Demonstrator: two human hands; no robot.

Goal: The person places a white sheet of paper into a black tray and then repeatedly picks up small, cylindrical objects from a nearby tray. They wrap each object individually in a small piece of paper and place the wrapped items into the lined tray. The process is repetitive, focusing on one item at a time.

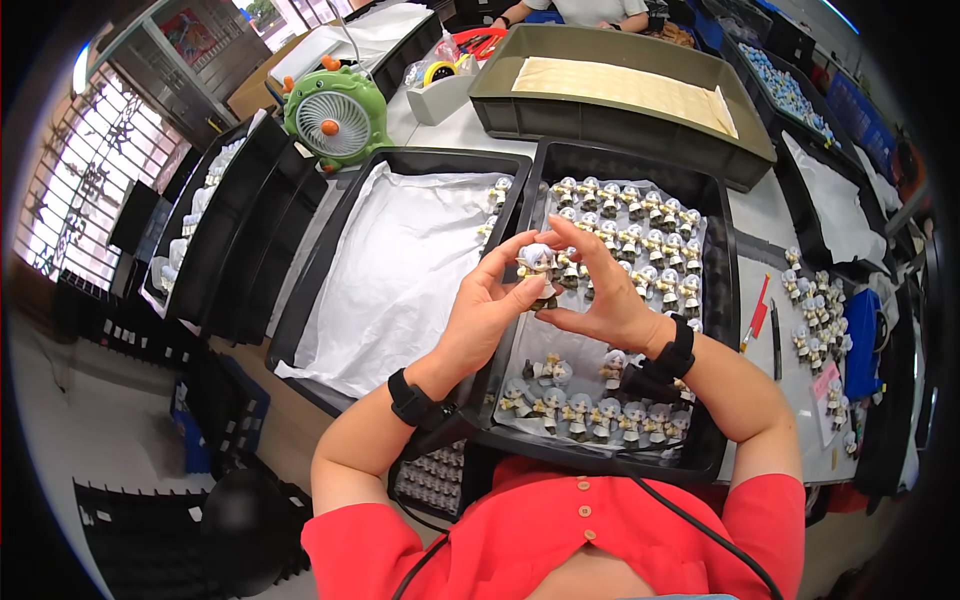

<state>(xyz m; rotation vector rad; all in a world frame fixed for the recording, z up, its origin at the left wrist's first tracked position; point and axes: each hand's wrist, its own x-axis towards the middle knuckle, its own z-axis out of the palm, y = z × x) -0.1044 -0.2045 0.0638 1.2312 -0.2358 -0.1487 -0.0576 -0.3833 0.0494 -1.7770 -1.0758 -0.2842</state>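
Note:
Both my hands meet above the inner edges of two black trays, around one small figurine (537, 268) with pale hair and a white-and-dark outfit. My left hand (487, 305) grips it between thumb and fingers. My right hand (607, 290) curves around its other side, thumb near its base and index finger raised over its head. Under my right hand, the right tray (722, 300) holds rows of similar figurines (630, 240) on a clear liner, with another row (605, 415) along its near end. The left tray (300, 325) is lined with white sheet and has a few figurines (497, 195) at its far right corner.
A green fan (338, 115) stands behind the left tray. Beyond lies a large olive bin (620, 105) with a cream sheet. On the right are a red-handled tool (758, 312), a black pen-like tool (776, 340) and loose figurines (820, 315). Another person (590, 12) sits opposite.

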